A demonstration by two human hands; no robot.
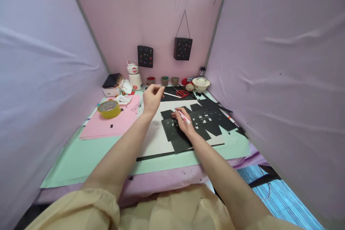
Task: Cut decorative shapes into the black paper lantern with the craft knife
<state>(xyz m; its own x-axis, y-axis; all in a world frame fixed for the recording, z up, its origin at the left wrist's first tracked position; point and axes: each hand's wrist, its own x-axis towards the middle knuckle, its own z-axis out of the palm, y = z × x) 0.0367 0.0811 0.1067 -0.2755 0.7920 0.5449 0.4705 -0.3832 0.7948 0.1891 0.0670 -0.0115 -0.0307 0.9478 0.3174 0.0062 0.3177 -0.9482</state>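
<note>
My right hand (184, 120) is closed around a pink-and-white pen-shaped tool (184, 117); its tip is hidden by my fingers. That hand rests on a sheet of black card (178, 143) with notched flaps and small cut-out shapes, including stars, hearts and window-like squares. Raised to the left of the card, my left hand (153, 99) has its thumb and fingers pinched together. Whether anything small is between them I cannot make out. Under the card lies a white board (156, 143) with a dark edge.
Left are pink sheets (93, 129) and a yellow tape roll (109, 109). Behind lie red-handled scissors (182, 93) and a white stick-like item (172, 95). Cups (164, 81), a white flask (134, 79) and a lidded bowl (201, 84) line the back. Decorated black boxes (183, 48) hang above.
</note>
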